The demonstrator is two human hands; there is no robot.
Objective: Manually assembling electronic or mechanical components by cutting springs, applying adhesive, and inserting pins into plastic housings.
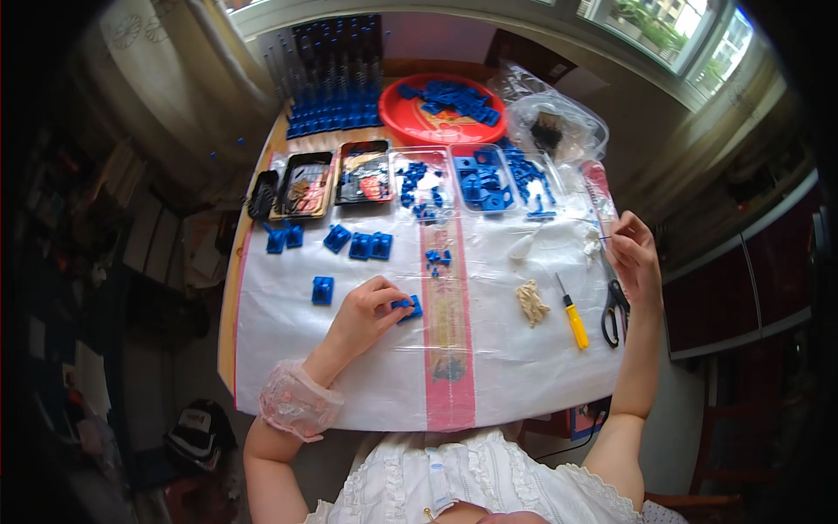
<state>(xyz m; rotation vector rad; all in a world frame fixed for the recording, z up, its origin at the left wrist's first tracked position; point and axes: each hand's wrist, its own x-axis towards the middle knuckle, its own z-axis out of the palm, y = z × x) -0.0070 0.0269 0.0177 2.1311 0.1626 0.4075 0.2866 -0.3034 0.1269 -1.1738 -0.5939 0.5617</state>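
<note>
My left hand [368, 310] is closed on a small blue plastic block [414, 307], holding it down on the white sheet left of the pink stripe. My right hand [635, 253] is raised at the table's right edge. Its fingers pinch a thin dark stick [604, 237], whose tip is beside a small white crumpled lump [592, 244]. Left of my left hand stands a single blue block [322, 291]. Several more, such as this blue block [360, 245], form a loose row beyond it. Small blue pieces [436, 258] lie on the stripe.
On the right lie a beige crumpled clump [532, 302], a yellow-handled screwdriver [573, 325] and black scissors [614, 314]. Farther back are a black tray [304, 182], a clear tub of blue parts [483, 179], a red basin [393, 122] and a plastic bag [576, 122].
</note>
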